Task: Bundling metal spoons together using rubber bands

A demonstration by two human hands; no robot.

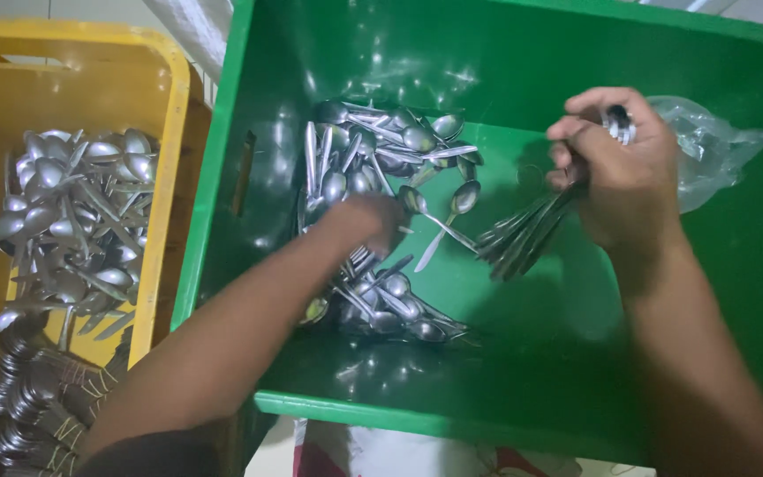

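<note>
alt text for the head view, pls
A person's right hand grips a bundle of metal spoons over a green crate, while the left hand reaches into the loose spoons on its floor. A yellow crate to the left holds more spoons, some in tied bundles.

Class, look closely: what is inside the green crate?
The green crate holds loose metal spoons and a clear plastic bag. The left hand reaches into the spoons; the right hand holds a bundle. Spoons beneath the left hand are hidden.
</note>
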